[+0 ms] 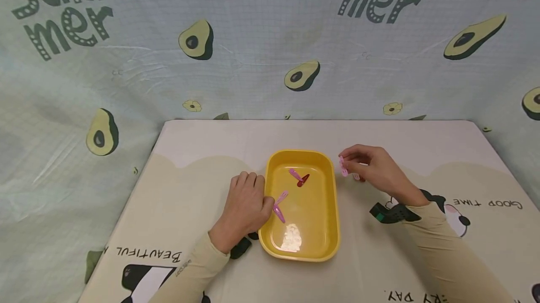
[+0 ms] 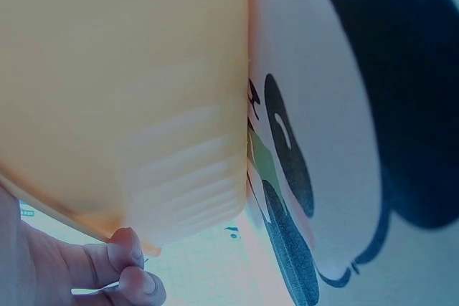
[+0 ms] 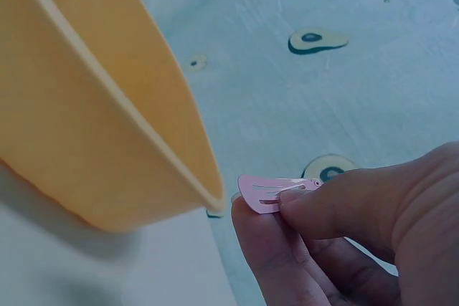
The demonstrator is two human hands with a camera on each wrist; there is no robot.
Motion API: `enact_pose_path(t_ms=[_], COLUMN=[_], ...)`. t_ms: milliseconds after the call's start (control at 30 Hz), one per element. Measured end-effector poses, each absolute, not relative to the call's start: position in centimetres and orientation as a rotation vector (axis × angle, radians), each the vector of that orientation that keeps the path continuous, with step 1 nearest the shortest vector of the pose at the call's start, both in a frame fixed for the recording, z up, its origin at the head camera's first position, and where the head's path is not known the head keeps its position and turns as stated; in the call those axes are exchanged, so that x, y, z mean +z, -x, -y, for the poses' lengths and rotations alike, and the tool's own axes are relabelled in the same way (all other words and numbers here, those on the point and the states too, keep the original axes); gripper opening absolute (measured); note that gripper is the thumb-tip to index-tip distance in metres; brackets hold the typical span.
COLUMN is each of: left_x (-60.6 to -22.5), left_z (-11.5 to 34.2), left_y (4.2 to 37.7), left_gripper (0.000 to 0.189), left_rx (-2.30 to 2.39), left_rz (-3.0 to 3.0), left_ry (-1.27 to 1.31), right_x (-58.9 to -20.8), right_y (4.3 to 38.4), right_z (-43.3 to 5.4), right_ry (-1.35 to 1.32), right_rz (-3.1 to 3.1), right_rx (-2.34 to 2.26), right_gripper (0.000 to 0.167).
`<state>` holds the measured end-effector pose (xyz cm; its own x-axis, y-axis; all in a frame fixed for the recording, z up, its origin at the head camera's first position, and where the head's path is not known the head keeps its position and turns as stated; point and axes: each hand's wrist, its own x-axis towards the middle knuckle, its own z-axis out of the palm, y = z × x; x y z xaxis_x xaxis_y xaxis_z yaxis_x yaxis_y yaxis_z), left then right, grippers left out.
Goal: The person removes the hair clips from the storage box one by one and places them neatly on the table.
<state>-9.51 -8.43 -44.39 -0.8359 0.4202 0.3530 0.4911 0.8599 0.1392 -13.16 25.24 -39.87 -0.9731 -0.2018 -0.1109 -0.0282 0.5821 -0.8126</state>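
My left hand (image 1: 246, 203) grips the left rim of a yellow plastic tray (image 1: 314, 218), thumb over the edge; in the left wrist view its fingertips (image 2: 125, 249) are at the rim. Beyond the tray's right side, my right hand (image 1: 375, 169) pinches a pink snap hair clip (image 3: 269, 193) between thumb and forefinger. Another small pink and red piece (image 1: 357, 177) shows below those fingers, partly hidden. Inside the tray, a pink clip (image 1: 295, 174) lies against a dark red clip (image 1: 303, 180). Nearer my left thumb, two more pink clips (image 1: 279, 213) lie touching.
The tray stands on a table covered with a printed cloth (image 1: 202, 148) of cartoon figures and lettering. A pale curtain (image 1: 253, 35) with avocado prints hangs behind and to the sides. Black bands (image 1: 394, 213) sit on both wrists.
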Motion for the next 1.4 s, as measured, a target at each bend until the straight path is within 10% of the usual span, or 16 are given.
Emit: enact_pose_path(t_ms=[1400], left_x=[-44.1], left_z=[8.2], left_y=[9.5], left_gripper=[0.015], left_rx=[-0.297], left_rz=[2.743], left_ry=[0.677], right_x=[-44.8], right_y=[12.2], right_z=[-32.4], right_ry=[0.011], right_rz=[-2.793], right_rx=[-1.300], right_gripper=[0.035])
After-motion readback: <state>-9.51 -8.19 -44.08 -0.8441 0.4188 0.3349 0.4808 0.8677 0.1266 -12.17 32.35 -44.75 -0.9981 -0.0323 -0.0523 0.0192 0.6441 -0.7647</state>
